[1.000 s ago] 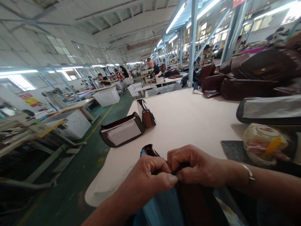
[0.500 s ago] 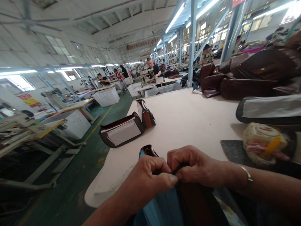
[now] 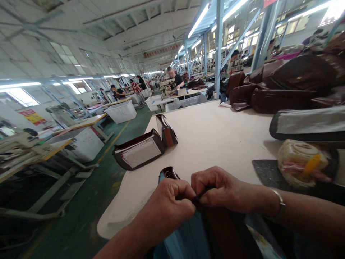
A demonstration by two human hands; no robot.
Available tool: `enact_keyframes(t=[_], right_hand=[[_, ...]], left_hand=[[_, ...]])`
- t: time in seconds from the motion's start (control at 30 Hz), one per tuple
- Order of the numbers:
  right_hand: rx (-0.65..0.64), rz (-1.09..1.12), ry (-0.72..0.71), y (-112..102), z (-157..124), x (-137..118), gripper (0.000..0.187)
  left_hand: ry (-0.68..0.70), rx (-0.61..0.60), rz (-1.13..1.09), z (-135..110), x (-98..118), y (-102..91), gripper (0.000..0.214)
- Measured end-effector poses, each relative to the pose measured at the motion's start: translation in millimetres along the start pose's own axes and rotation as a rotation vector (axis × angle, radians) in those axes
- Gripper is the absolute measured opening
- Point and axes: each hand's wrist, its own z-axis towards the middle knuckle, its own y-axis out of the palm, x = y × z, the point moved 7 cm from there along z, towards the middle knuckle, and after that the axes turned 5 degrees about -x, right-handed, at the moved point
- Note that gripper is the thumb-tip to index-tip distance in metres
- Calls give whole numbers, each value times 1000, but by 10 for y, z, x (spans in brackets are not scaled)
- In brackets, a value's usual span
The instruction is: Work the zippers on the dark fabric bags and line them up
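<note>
Left hand and right hand pinch the edge of a leather bag between them.

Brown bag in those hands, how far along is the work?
Looks done: the pile of brown leather bags at the table's far end. In hand: the left hand and right hand pinch the top edge of a blue-lined brown bag. Left: perhaps the silver-lined bag and the bag beside it on the table; the pictures can't confirm.
</note>
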Motion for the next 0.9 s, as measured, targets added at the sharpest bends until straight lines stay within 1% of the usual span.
enact_keyframes(t=[0.1,0.17,0.3,0.43,0.5,0.57,0.7,0.77,0.9], right_hand=[[-9,36,-1,-8,-17,24,22],[-4,18,-4,-13,-24,19,22],[20,-29,11,-15,-21,9,19],[32,15,25,-12,-13,28,20],[30,44,39,-12,-16,49,19],[25,59,48,-12,-26,60,19],[18,7,24,-7,-43,36,20],[21,-16,15,-5,-48,26,21],[24,-33,25,-13,-57,23,21]], left_hand=[[10,-66,-56,6,-3,31,13],[11,-91,-92,12,4,43,17],[-32,-41,-47,26,-19,23,28],[-43,-6,7,25,-35,18,17],[-61,-3,37,18,-44,13,12],[-58,-17,29,15,-40,13,12],[-19,-68,-46,22,-37,32,22],[-27,-63,-53,26,-58,28,24],[-28,-40,-34,16,-51,25,18]])
